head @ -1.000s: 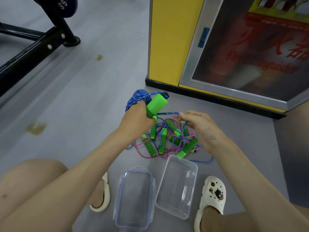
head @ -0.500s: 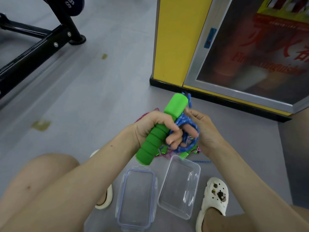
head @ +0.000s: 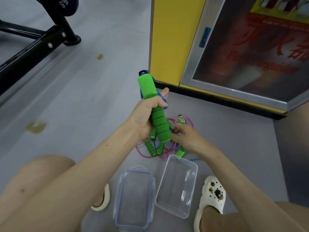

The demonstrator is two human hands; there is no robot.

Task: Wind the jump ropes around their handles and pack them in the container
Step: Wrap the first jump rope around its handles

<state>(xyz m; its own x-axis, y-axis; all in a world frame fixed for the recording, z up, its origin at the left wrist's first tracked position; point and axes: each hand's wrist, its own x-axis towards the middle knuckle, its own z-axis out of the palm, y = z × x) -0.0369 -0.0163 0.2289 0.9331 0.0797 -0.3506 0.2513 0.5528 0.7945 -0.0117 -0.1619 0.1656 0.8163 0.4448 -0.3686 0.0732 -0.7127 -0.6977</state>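
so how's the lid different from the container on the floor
The lid is shallow, with a bluish seal line and latch tabs; the container is deeper, with plain walls. The lid lies left of the container. Both are clear, rectangular and hold nothing.

grey floor (head: 92,97), yellowish stain (head: 36,126) at left, smaller spot (head: 100,56) farther off | black metal equipment frame (head: 33,47) upper left, dark weight plate (head: 66,5) above it | yellow cabinet (head: 168,39) upper right, aluminium-framed glass door (head: 250,56), red blurred lettering behind the glass | white clog (head: 212,196) lower right | cream slipper (head: 103,200) lower centre
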